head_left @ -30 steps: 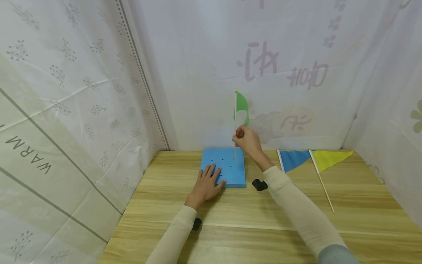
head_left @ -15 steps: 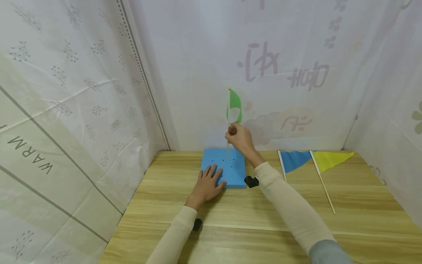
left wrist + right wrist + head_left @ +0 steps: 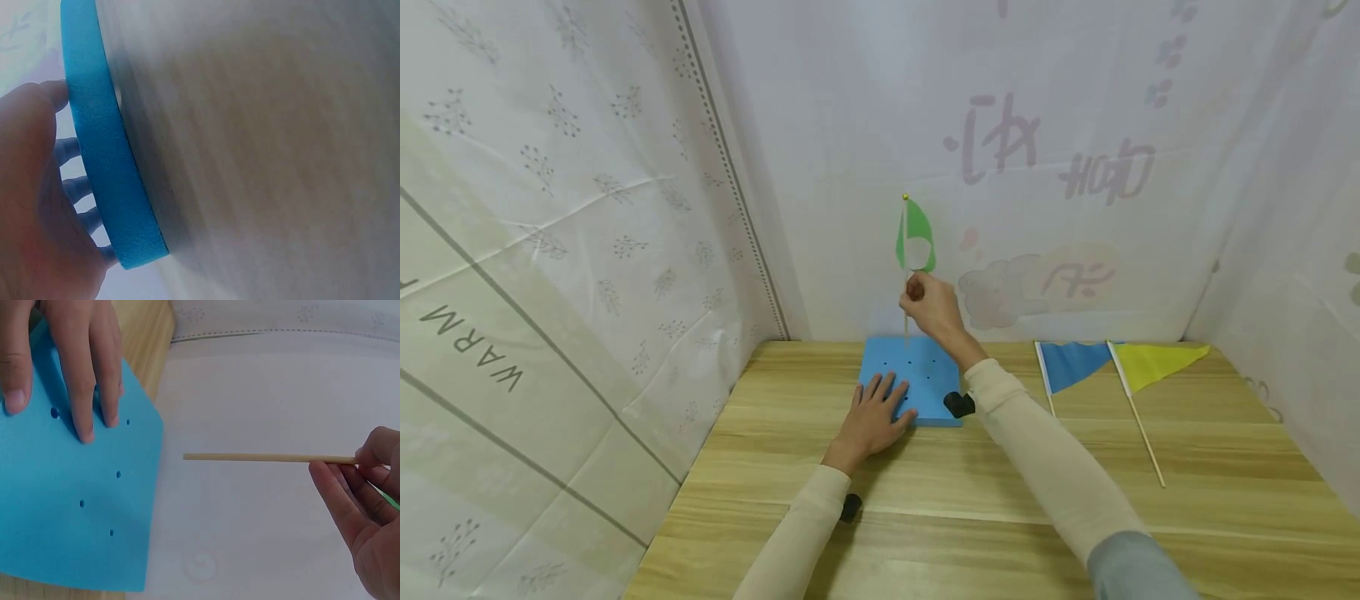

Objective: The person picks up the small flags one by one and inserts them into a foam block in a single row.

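So the green flag [image 3: 917, 218] is upright just above the middle of the head view, gold knob [image 3: 906, 197] at the top. The right hand [image 3: 934, 307] has it pinched by the stick [image 3: 250, 457], thumb and fingertips closed right on the wood below the cloth. In the right wrist view the bare end of that stick points left, near the blue board [image 3: 936, 402] but apart from it. The board lies at centre, dotted with small dark holes [image 3: 118, 474]. The left hand [image 3: 871, 421] rests on its lower left part, fingers spread out and gripping nothing. Over on the right of the head view, a blue flag [image 3: 1073, 365] and a yellow flag [image 3: 1156, 365] lie side by side on the wooden table [image 3: 970, 500], with a pale printed curtain [image 3: 850, 108] behind.
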`<state>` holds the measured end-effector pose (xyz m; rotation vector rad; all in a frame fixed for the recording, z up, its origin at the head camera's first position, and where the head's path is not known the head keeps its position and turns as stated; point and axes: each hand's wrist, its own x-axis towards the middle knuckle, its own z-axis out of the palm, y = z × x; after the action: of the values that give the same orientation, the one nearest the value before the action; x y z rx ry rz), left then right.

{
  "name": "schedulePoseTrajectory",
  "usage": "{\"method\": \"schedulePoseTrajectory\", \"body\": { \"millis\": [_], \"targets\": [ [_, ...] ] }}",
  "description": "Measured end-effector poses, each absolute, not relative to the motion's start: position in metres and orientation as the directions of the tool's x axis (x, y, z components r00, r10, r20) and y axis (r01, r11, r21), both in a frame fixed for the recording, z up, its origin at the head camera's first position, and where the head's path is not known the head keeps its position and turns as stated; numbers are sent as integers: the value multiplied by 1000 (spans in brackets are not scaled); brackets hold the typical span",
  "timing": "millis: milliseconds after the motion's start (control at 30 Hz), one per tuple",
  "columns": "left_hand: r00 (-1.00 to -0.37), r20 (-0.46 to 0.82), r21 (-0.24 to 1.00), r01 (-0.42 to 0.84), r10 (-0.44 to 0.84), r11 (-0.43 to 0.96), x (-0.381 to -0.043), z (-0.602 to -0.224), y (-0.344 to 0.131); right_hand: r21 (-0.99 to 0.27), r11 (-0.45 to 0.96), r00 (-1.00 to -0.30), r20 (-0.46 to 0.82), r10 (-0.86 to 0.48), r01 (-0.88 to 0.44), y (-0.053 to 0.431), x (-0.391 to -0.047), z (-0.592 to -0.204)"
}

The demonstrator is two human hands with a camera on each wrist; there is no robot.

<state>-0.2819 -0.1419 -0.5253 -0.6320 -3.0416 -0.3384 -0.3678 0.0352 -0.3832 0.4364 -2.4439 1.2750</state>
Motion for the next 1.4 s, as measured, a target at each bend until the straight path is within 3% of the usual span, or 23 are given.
{"method": "schedulePoseTrajectory", "body": {
  "millis": [1400],
  "targets": [
    [-920, 44, 191, 390, 389, 901, -282, -522, -141, -707, 544, -889, 402, -218, -453, -7, -382, -431]
  ]
}}
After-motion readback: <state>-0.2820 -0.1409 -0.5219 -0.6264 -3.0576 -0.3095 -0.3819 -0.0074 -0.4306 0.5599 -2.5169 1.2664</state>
